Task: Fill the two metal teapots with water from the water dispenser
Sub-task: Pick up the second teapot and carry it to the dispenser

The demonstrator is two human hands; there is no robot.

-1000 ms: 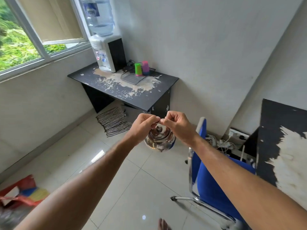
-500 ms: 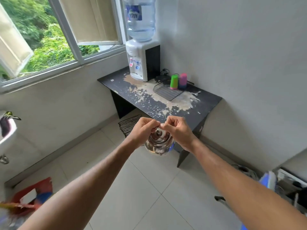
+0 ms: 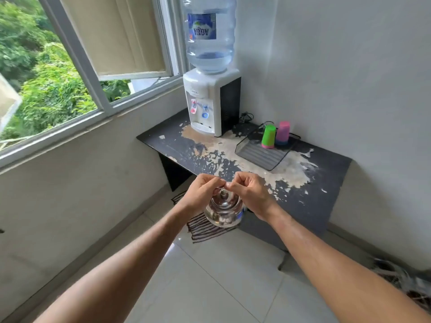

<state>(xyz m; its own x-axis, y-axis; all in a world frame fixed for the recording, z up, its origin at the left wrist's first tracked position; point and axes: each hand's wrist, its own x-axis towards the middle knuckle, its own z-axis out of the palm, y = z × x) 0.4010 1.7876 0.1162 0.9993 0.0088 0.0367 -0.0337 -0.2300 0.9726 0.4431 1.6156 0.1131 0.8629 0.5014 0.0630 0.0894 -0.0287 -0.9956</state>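
A shiny metal teapot point(image 3: 224, 210) with its lid on hangs in the air in front of me, above the floor near the table's front edge. My left hand point(image 3: 200, 194) and my right hand point(image 3: 250, 192) are both closed on its thin handle, thumbs meeting above the lid knob. The white water dispenser point(image 3: 210, 103) with a large blue bottle point(image 3: 210, 33) stands at the far left of the worn black table point(image 3: 314, 197), red and blue taps facing me. Only one teapot is in view.
A black mesh tray point(image 3: 258, 155) holds an upturned green cup point(image 3: 268, 136) and pink cup point(image 3: 282, 132) to the right of the dispenser. A striped mat point(image 3: 200, 229) lies on the tiled floor under the teapot. An open window point(image 3: 70, 73) is on the left.
I have come closer to the table and dispenser, which now fill more of the view. Both hands keep the same hold on the teapot. The blue chair has dropped out of sight.
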